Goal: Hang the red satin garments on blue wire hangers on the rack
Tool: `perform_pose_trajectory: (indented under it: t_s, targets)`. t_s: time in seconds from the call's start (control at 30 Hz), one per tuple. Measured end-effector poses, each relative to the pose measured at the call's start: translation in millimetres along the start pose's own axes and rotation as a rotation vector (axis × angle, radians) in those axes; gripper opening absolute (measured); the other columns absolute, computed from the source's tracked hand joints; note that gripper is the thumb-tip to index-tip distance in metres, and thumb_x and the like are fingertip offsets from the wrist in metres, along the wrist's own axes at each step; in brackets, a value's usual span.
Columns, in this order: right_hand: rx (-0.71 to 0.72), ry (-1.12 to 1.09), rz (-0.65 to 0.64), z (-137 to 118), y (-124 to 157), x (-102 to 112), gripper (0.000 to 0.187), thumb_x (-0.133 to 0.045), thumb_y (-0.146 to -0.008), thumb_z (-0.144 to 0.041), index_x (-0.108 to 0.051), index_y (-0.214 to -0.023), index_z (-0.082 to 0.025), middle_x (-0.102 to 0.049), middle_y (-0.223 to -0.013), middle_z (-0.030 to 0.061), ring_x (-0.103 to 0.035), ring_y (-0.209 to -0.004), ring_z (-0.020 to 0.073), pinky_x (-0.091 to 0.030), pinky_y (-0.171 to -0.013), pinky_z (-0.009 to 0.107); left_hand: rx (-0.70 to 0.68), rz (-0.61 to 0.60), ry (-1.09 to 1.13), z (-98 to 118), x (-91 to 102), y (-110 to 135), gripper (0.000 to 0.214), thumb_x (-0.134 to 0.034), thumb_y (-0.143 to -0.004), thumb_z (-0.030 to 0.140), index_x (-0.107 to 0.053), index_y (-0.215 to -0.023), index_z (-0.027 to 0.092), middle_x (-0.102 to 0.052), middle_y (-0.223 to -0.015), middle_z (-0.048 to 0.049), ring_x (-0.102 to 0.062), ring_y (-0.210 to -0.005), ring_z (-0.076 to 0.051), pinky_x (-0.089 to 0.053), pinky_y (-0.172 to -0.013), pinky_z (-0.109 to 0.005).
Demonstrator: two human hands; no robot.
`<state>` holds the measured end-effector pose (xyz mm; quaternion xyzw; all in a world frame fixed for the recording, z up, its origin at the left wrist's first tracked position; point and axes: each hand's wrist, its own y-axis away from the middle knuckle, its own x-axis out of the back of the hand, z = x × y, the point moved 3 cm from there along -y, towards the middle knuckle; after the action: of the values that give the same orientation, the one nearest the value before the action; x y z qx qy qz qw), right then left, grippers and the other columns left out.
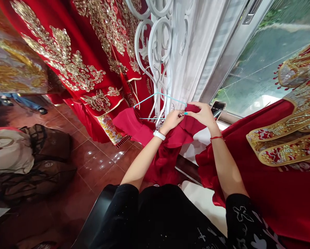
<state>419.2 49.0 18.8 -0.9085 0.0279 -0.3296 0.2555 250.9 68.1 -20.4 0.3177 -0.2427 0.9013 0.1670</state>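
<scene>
A red dress [179,138] hangs on a thin light blue hanger [157,92], in front of a curly white stand [150,45]; the left hand [174,119], with a white watch [159,135] on its wrist, is near the hanger's right end, by the dress's shoulder; its fingers are curled in, but I cannot tell if its grip has cloth in it; the right hand [200,113] is at that same end, just beside the left one; its grip is narrow, thumb and pointing finger close together, and I cannot tell what is between them; a red string [217,137] goes around this wrist; a phone [217,106] is just behind the right hand; a big red gown [66,62] with shiny gold bits is on the left; brown bags [51,141] sit at the left edge of the shiny floor [100,160].
</scene>
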Motion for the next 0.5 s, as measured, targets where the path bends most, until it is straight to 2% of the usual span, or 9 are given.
perform_pose_trajectory:
  t_s: [0.07, 0.13, 0.23, 0.3, 0.37, 0.43, 0.5]
  targets:
    - [-0.041, 0.078, 0.061, 0.6, -4.4, -10.9, 0.035, -0.081, -0.079, -0.040, -0.081, -0.109, -0.022, -0.080, -0.117, 0.0089, -0.072, -0.113, 0.0329, -0.054, -0.107, 0.051, -0.048, -0.005, 0.019, -4.3, 3.5, 6.0, 0.031, -0.048, -0.096, 0.010, -0.075, -0.110, 0.016, -0.078, -0.107, -0.0099, -0.071, -0.106, -0.024, -0.052, -0.100, -0.036]
    - [-0.074, 0.162, 0.123, 0.1, -7.6, -21.0, 0.034, -0.080, -0.080, -0.038, -0.080, -0.109, -0.021, -0.079, -0.115, 0.0103, -0.070, -0.112, 0.0337, -0.053, -0.106, 0.051, -0.110, 0.061, 0.067, -6.7, 12.4, 19.9, 0.034, -0.046, -0.098, 0.012, -0.073, -0.118, 0.015, -0.075, -0.122, -0.0123, -0.068, -0.120, -0.025, -0.050, -0.108, -0.038]
    - [-0.060, 0.240, 0.157, -1.4, -7.5, -30.1, 0.038, -0.077, -0.083, -0.037, -0.077, -0.118, -0.021, -0.077, -0.119, 0.0124, -0.066, -0.116, 0.0344, -0.050, -0.108, 0.052, -0.194, 0.205, 0.142, -8.0, 35.0, 58.2, 0.034, -0.049, -0.099, 0.018, -0.070, -0.126, 0.017, -0.069, -0.138, -0.0139, -0.062, -0.132, -0.025, -0.046, -0.116, -0.042]
    - [-0.011, 0.250, 0.165, -2.6, -3.1, -30.9, 0.042, -0.073, -0.086, -0.036, -0.073, -0.125, -0.021, -0.074, -0.124, 0.0135, -0.063, -0.119, 0.0340, -0.048, -0.110, 0.053, -0.196, 0.302, 0.156, -10.7, 56.1, 91.6, 0.031, -0.051, -0.098, 0.022, -0.071, -0.121, 0.018, -0.071, -0.134, -0.0132, -0.064, -0.128, -0.024, -0.048, -0.113, -0.042]
    - [0.036, 0.235, 0.203, -3.2, 4.1, -28.2, 0.044, -0.070, -0.088, -0.036, -0.069, -0.130, -0.021, -0.070, -0.130, 0.0139, -0.060, -0.124, 0.0335, -0.045, -0.112, 0.054, -0.137, 0.449, 0.133, -17.6, 82.3, 125.1, 0.026, -0.051, -0.098, 0.024, -0.072, -0.113, 0.019, -0.074, -0.123, -0.0113, -0.068, -0.118, -0.023, -0.052, -0.107, -0.040]
    - [0.060, 0.186, 0.261, -2.9, 12.2, -24.9, 0.045, -0.066, -0.090, -0.036, -0.065, -0.133, -0.023, -0.066, -0.134, 0.0135, -0.059, -0.127, 0.0323, -0.044, -0.114, 0.054, -0.034, 0.661, 0.061, -28.0, 111.4, 153.3, 0.022, -0.050, -0.098, 0.025, -0.071, -0.104, 0.019, -0.075, -0.111, -0.0091, -0.070, -0.108, -0.022, -0.055, -0.099, -0.037]
    - [0.058, 0.129, 0.332, -1.7, 18.5, -23.8, 0.044, -0.060, -0.093, -0.035, -0.062, -0.135, -0.024, -0.063, -0.135, 0.0128, -0.058, -0.129, 0.0308, -0.045, -0.114, 0.054, 0.086, 0.870, -0.054, -39.4, 137.4, 171.8, 0.020, -0.050, -0.097, 0.026, -0.067, -0.103, 0.019, -0.073, -0.107, -0.0080, -0.069, -0.106, -0.021, -0.054, -0.099, -0.037]
